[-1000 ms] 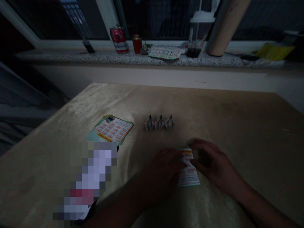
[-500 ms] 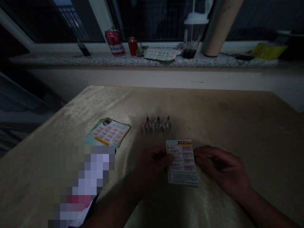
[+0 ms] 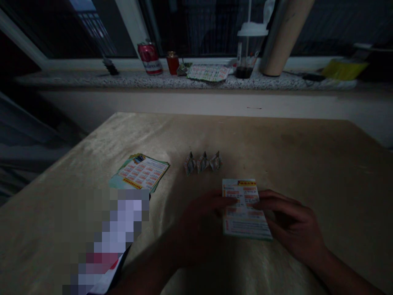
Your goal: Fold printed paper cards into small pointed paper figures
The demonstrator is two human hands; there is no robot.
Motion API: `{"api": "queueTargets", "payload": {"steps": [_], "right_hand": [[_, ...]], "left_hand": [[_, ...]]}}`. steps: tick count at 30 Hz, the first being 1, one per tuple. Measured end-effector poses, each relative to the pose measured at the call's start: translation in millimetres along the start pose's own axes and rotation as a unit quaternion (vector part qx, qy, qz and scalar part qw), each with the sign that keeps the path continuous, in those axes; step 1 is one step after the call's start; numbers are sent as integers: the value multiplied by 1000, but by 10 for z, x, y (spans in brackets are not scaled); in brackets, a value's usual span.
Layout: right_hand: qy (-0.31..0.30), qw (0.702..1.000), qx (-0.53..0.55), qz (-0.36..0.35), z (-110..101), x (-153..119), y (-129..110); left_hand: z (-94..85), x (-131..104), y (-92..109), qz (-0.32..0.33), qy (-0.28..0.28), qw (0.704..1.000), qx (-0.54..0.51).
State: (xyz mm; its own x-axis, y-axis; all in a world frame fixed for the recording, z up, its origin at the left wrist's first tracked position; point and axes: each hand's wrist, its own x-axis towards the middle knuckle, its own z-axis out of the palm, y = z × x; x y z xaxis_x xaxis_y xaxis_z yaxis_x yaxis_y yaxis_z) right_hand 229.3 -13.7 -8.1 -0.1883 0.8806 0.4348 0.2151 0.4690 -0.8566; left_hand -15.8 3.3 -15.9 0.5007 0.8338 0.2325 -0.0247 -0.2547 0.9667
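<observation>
A printed leaflet [image 3: 245, 226], folded to a narrow rectangle with orange and black text, is held between my hands over the near part of the table. My left hand [image 3: 201, 215] grips its left edge, a digit lying across the print. On the right edge, my right hand [image 3: 294, 223] has its fingertips over the paper, with the thumb lower down by the side. Beyond the leaflet, three small folded paper shapes [image 3: 202, 162] stand in a row, each with a pointed top. To the left lies a fanned stack of similar printed leaflets [image 3: 143, 172].
A pixelated, blurred-out object [image 3: 113, 233] lies left of my left forearm. Along the granite windowsill [image 3: 129, 82] stand a red can [image 3: 150, 59], a red jar [image 3: 172, 63], a crumpled printed paper [image 3: 208, 72], a lidded cup [image 3: 245, 53] and a thick tube [image 3: 285, 39].
The leaflet has shifted a little to the right. My left hand has moved right with it, and my right fingertips have come onto its face from beside the edge.
</observation>
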Motion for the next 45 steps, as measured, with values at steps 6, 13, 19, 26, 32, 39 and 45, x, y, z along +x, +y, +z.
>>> {"api": "queueTargets", "payload": {"steps": [6,13,19,26,32,39,45], "right_hand": [[-20,998,52,-22,52,-3,-20],[-9,997,75,-11,80,-4,-42],[14,999,34,-36,57,12,-98],[25,998,-10,-56,72,28,-138],[100,988,-101,-61,109,4,-241],[104,992,-69,-35,121,-18,-221],[107,994,-34,-16,95,-28,-194]], "left_hand": [[86,56,9,90,23,995,-32],[119,80,89,132,45,990,-6],[135,94,123,131,82,988,32],[167,80,140,103,100,987,71],[206,88,152,51,115,988,89],[220,102,163,35,138,986,89],[219,97,136,83,143,984,60]]}}
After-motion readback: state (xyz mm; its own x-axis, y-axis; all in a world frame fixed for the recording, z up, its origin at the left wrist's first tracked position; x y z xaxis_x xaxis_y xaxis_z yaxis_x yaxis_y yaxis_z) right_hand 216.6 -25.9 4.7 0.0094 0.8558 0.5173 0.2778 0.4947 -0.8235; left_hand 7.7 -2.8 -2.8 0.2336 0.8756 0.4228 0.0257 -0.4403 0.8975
